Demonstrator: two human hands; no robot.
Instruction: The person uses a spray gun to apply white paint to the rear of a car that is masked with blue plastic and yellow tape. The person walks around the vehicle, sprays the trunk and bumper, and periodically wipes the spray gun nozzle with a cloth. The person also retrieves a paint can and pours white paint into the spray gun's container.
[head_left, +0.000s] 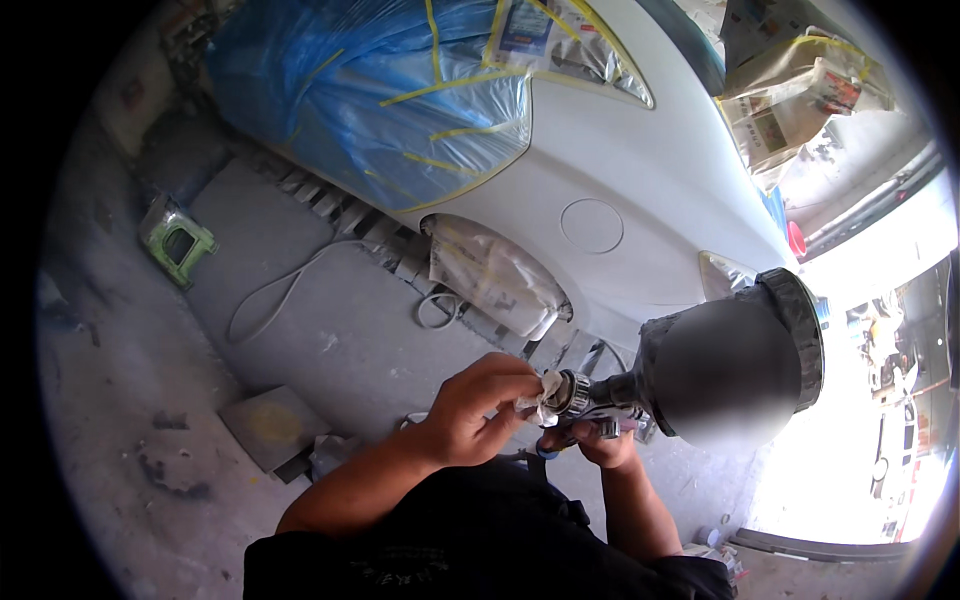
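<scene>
A paint spray gun with a large dark cup is tilted over to the right in front of my body. My right hand is wrapped round its handle from below. At the gun's metal nozzle end, my left hand pinches a crumpled whitish cloth or tissue against the tip. The cup's face is smeared, so its contents cannot be seen. Part of the handle and trigger is hidden behind my fingers and the gun body.
Ahead stands a pale car body, partly masked with blue plastic film and yellow tape. Paper covers its wheel. A white hose loops over the grey floor. At left are a green stand and a flat square board.
</scene>
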